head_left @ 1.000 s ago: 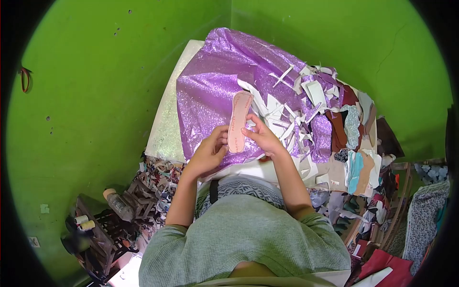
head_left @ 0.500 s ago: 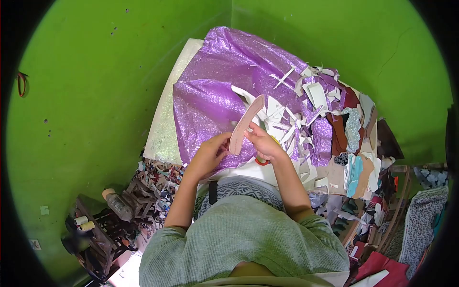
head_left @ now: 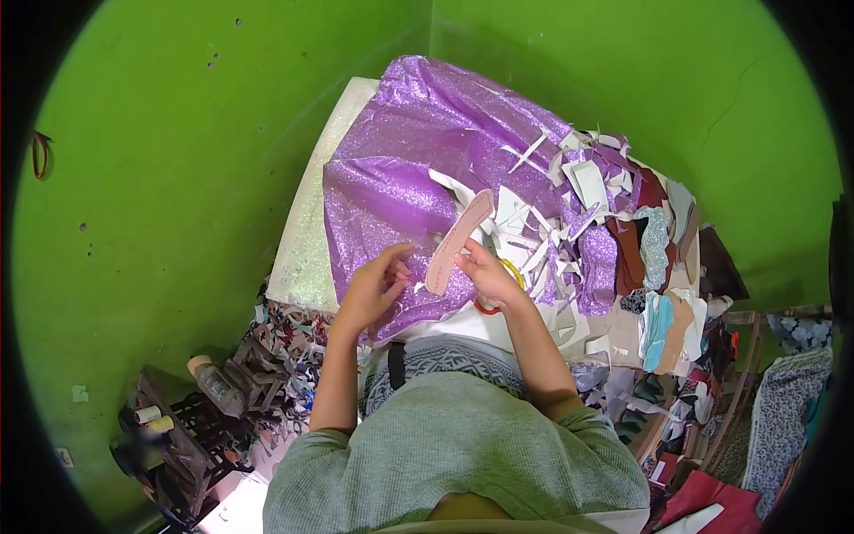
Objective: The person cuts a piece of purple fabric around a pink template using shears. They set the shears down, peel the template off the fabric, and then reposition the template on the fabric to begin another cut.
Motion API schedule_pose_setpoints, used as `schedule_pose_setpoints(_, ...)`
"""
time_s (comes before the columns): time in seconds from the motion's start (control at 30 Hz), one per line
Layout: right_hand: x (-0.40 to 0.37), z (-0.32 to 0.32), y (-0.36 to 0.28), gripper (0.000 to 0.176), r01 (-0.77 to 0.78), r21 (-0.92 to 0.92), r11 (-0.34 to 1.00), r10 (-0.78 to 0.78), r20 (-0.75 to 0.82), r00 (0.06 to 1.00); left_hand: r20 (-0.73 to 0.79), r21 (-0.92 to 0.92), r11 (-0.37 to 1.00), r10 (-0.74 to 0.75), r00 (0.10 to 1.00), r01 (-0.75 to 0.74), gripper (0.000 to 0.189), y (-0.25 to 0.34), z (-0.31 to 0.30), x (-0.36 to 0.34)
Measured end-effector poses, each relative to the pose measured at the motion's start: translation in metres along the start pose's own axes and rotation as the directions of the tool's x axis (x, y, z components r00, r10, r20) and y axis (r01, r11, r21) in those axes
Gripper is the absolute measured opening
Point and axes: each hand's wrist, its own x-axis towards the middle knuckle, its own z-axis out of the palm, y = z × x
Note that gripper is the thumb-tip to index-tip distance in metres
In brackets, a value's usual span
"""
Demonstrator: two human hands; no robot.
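My right hand (head_left: 491, 274) pinches a curved, pale pink pattern piece (head_left: 460, 240) with a line of marks along it, held at a slant over the purple glitter sheet (head_left: 382, 209). Around the same hand show the yellow and red handle loops of scissors (head_left: 513, 273); their blades are mostly hidden under the hand and the piece. My left hand (head_left: 378, 287) holds nothing, its fingers apart and bent, a short way left of the pattern piece. Just right of its fingers is a small white scrap (head_left: 418, 287) on the purple sheet.
White and purple offcuts (head_left: 525, 231) are heaped right of the hands. Beyond them lie stacked cut pieces, including purple glitter (head_left: 596, 267), brown (head_left: 630, 254), silver (head_left: 654, 240) and turquoise (head_left: 658, 329). Scraps (head_left: 294, 343) and a plastic bottle (head_left: 216, 384) are at lower left; green walls (head_left: 222, 178) stand behind.
My left hand has let go of the pattern piece and drawn back to the left, its fingers spreading. My right hand still holds the piece, slightly lower in view.
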Motion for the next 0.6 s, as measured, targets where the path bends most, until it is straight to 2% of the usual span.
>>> schedule_pose_setpoints(0.13, 0.001, -0.001, 0.001, 0.035, -0.010, 0.030, 1.000, 0.011, -0.022, 1.000, -0.065, -0.049, 0.999, -0.024, 0.998, 0.021, 0.046, 0.002, -0.003, -0.002)
schedule_pose_setpoints(0.2, -0.002, -0.002, -0.001, 0.038, 0.042, 0.019, 0.999, -0.042, -0.010, 0.999, 0.044, 0.043, 0.999, 0.008, 0.999, -0.010, 0.043, 0.009, -0.002, -0.004)
schedule_pose_setpoints(0.33, -0.002, -0.005, 0.000, 0.038, 0.037, 0.033, 0.999, -0.037, 0.008, 0.999, 0.008, 0.091, 0.992, 0.084, 0.996, -0.084, 0.041, 0.005, 0.008, -0.003)
schedule_pose_setpoints(0.43, -0.001, -0.006, 0.004, 0.037, 0.033, 0.052, 0.998, -0.033, -0.007, 0.999, -0.046, 0.105, 0.991, 0.083, 0.996, -0.077, 0.039, 0.001, 0.009, 0.001)
schedule_pose_setpoints(0.5, -0.004, -0.003, -0.001, 0.034, 0.020, 0.057, 0.998, -0.019, -0.017, 1.000, -0.225, 0.180, 0.982, 0.103, 0.969, -0.063, 0.035, -0.001, 0.008, 0.003)
schedule_pose_setpoints(0.53, -0.006, -0.001, -0.007, 0.034, 0.020, 0.056, 0.998, -0.019, -0.017, 1.000, -0.225, 0.179, 0.982, 0.104, 0.969, -0.063, 0.035, 0.002, 0.006, 0.004)
schedule_pose_setpoints(0.6, -0.012, 0.005, -0.018, 0.034, 0.013, -0.104, 0.994, -0.020, -0.059, 0.998, -0.234, 0.079, 0.996, -0.026, 0.972, 0.046, 0.031, 0.012, 0.002, 0.004)
